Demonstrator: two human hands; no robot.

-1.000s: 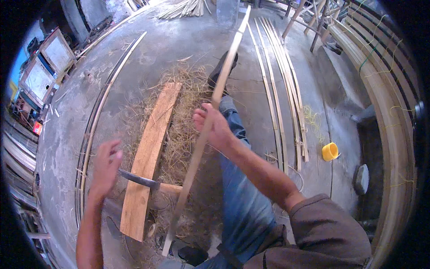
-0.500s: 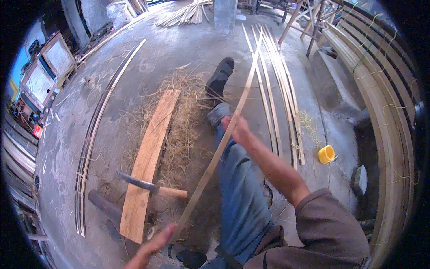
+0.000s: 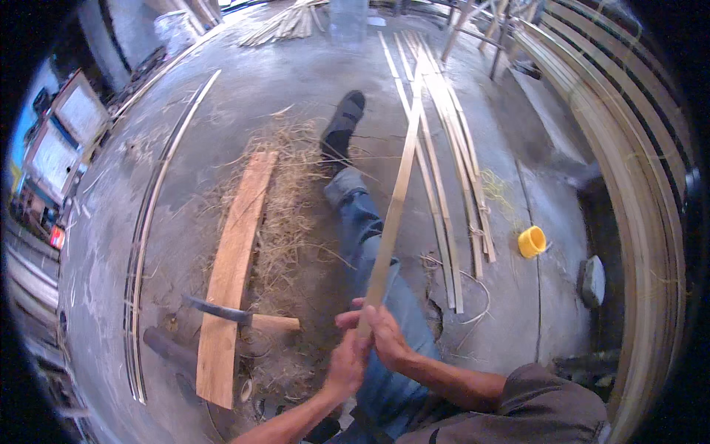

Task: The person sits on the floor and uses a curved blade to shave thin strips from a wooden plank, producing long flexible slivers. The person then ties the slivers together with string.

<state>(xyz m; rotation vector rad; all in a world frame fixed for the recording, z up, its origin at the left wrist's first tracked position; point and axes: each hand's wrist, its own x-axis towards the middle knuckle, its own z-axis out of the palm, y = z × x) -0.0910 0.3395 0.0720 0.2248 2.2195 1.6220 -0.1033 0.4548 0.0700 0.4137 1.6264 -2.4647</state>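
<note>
A long, flat bamboo strip (image 3: 396, 214) slants up and away from my lap, its near end held in both hands. My left hand (image 3: 346, 366) is closed round that end. Just above it, my right hand (image 3: 383, 337) grips the strip, touching the left one. To the left, a wooden board (image 3: 237, 237) lies with its near end raised on a dark round pipe or log (image 3: 175, 348). Across the board rests a knife (image 3: 244, 316) with a dark curved blade and a wooden handle. Pale shavings (image 3: 292, 200) are heaped beside the board.
My outstretched leg (image 3: 362, 229) lies between board and strip. Several bamboo strips (image 3: 451, 133) lie on the floor to the right, near a yellow tape-like roll (image 3: 531, 242). More long strips (image 3: 148, 229) lie at left. Stacked slats (image 3: 621, 170) line the right side.
My right hand has slid down the strip toward me and now meets my left hand. The left hand has moved right and up with the strip's near end. The view has shifted slightly.
</note>
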